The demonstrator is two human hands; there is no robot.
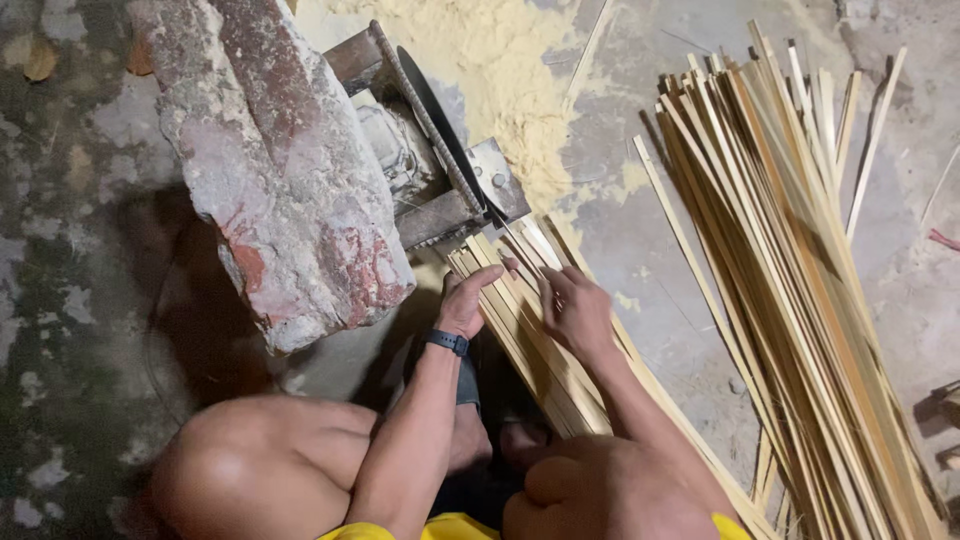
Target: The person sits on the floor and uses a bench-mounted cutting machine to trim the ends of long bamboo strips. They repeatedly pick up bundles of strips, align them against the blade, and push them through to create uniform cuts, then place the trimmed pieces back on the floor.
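A bundle of thin pale bamboo strips (525, 330) lies on the ground in front of me, its far ends pushed up against a small saw machine (440, 160) with a dark round blade. My left hand (468, 300) presses on the left side of the bundle, fingers stretched toward the blade; a dark watch sits on that wrist. Flat on top of the same strips, slightly to the right, rests my right hand (577, 312) with its fingers spread. Neither hand closes around a strip.
A big rough stone block (285, 170) weighs down the machine at the left. A large loose pile of long strips (790, 260) fans out at the right. Yellow sawdust (500, 60) covers the concrete floor behind the blade. My bare knees are at the bottom.
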